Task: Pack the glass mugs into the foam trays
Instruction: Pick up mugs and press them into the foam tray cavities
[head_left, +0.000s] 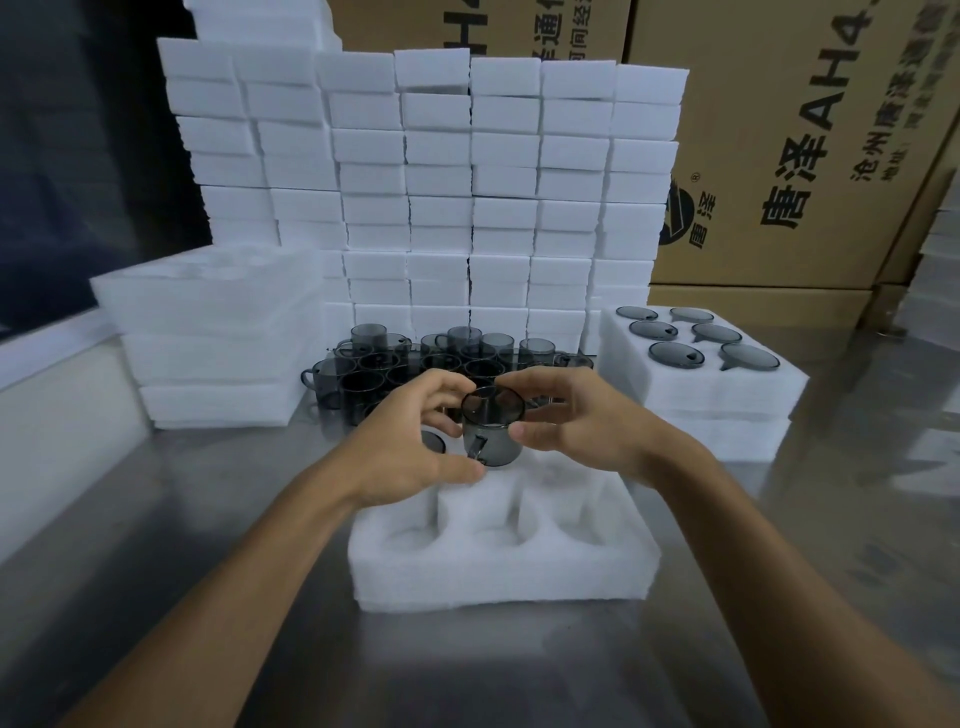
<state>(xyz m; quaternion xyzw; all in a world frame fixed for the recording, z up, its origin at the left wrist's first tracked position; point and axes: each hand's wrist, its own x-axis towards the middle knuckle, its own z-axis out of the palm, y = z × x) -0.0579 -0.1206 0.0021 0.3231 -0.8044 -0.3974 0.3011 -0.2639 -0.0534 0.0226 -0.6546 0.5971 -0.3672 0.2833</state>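
Far left on the steel bench (156, 519): a stack of empty foam trays (218, 332), several high, with round pockets showing in the top one.

Behind, across the middle: a wall of white foam blocks (426, 171) piled in columns. Cardboard cartons (810, 140) with printed lettering stand behind and to the right of it.

Centre, at the foot of the foam wall: a cluster of smoky glass mugs (415, 364), upright, packed close together, a few set on top of others.

My left hand (415, 447): its grip is narrow, fingers curled toward the rim and thumb low at the handle side of the mug I hold. A second dark mug (434, 441) sits partly hidden behind this hand; I cannot tell whether it is seated in a pocket.

Held mug (492, 428): upright, handle facing me, above the far row of the open tray.

My right hand (576, 421): its grip pinches the mug's rim, fingers on the far side, thumb on the near side.

Below the hands: an open foam tray (504, 566) on the bench, its near row of three pockets unfilled.

Right: a filled tray (701, 374) on a short stack of trays, six mugs (676, 355) sunk in pockets, only rims showing.
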